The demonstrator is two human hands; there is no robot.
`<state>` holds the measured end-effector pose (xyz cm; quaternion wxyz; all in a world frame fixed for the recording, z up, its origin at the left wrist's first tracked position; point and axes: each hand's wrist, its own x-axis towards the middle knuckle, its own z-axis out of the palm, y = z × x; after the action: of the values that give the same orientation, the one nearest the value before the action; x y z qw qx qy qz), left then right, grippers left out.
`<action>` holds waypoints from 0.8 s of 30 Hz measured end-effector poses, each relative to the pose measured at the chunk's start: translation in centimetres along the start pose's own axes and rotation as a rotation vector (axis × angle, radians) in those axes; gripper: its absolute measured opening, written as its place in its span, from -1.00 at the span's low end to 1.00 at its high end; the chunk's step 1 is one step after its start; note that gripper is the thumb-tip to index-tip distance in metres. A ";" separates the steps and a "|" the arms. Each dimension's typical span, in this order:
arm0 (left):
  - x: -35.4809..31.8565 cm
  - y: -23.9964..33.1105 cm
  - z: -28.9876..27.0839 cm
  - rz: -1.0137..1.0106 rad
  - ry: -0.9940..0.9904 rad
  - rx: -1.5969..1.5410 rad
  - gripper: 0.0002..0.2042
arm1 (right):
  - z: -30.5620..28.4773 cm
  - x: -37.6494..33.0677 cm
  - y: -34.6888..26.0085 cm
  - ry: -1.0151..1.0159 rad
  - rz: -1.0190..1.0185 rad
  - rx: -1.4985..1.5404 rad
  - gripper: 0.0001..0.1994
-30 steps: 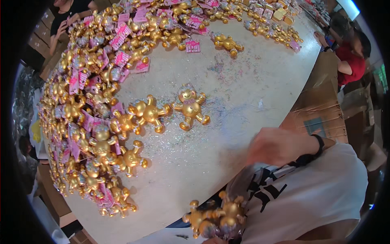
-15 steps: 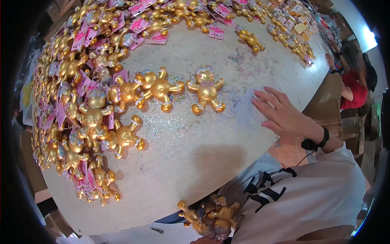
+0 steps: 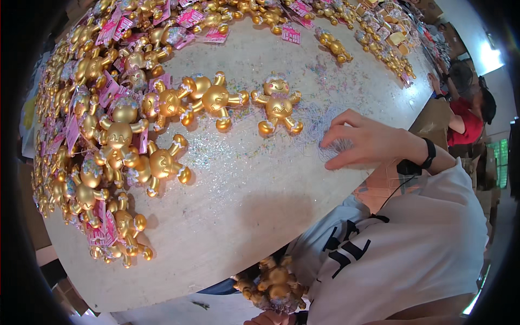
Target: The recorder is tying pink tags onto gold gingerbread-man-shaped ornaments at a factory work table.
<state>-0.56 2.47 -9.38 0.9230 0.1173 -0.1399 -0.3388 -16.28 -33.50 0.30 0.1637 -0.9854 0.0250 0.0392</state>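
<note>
My right hand (image 3: 371, 140) rests over a loose tangle of pale thin threads (image 3: 318, 123) on the table. Its fingers are bent, and a gap with threads showing separates thumb and fingertips. Just left of the threads, a gold gingerbread-man ornament (image 3: 279, 108) lies face up, apart from my hand. At the lower edge, below the table's front edge, my left hand (image 3: 270, 318) is closed on a bunch of gold gingerbread-man ornaments (image 3: 276, 281). Most of that hand is cut off by the frame.
Gold ornaments with pink tags (image 3: 111, 89) are heaped along the table's left and far sides. Several single ones (image 3: 162, 162) lie in front of the heap. Glitter is scattered over the pale tabletop (image 3: 216, 216). A person in red (image 3: 465, 120) is at the far right, near cardboard boxes.
My right hand has gone from flat, outstretched fingers to bent ones over the threads. The bunch in my left hand has shifted slightly left. The whole view has shifted a little.
</note>
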 end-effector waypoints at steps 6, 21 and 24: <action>0.9 -0.4 1.1 -0.009 0.044 0.046 -0.62 | 1.8 -0.3 1.5 -0.040 -0.034 0.066 -0.96; 5.8 -4.1 5.1 -0.146 0.421 -0.022 -0.33 | 4.2 8.7 -10.3 0.337 -0.628 0.778 -0.82; 5.5 -4.5 5.0 -0.234 0.392 0.010 -0.24 | 6.1 9.7 -12.9 0.541 -0.517 0.857 -0.81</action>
<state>-0.93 -5.12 -5.19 0.8864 0.2011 0.0549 -0.4133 -6.24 -19.69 -2.15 0.5411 -0.7799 -0.1624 -0.2695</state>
